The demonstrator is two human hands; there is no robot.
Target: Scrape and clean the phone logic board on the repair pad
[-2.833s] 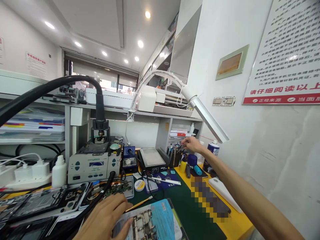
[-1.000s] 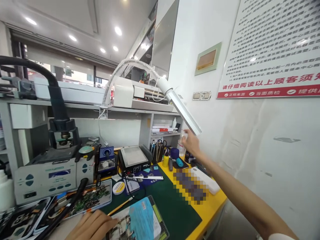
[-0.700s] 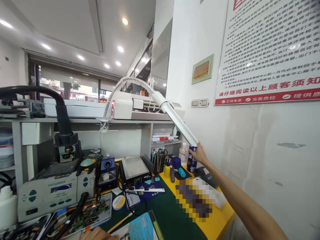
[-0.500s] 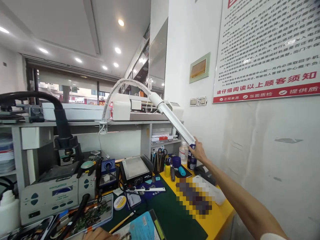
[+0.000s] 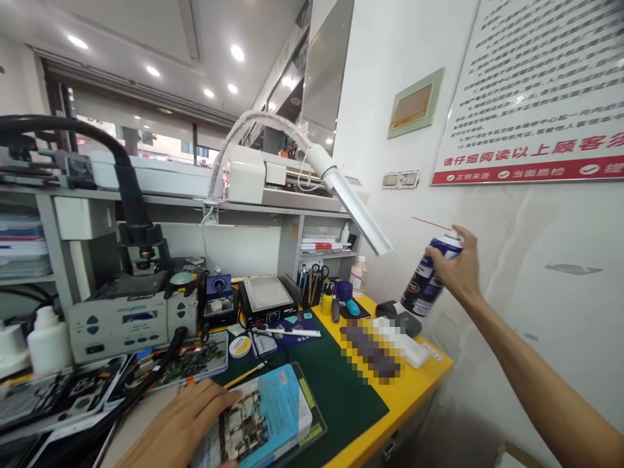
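Glossy metal spray can [image 5: 423,286], smooth matt work mat [image 5: 344,387], smooth plastic bottle [image 5: 49,344], scuffed wall [image 5: 526,240].

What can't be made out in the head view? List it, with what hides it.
All in the head view:
Spray can: small print too small to read; the right hand covers part.
Pixelated item: details hidden by pixelation.
Wall notice: cut off by the top and right edges.
Left hand: lower part cut off by the bottom edge.
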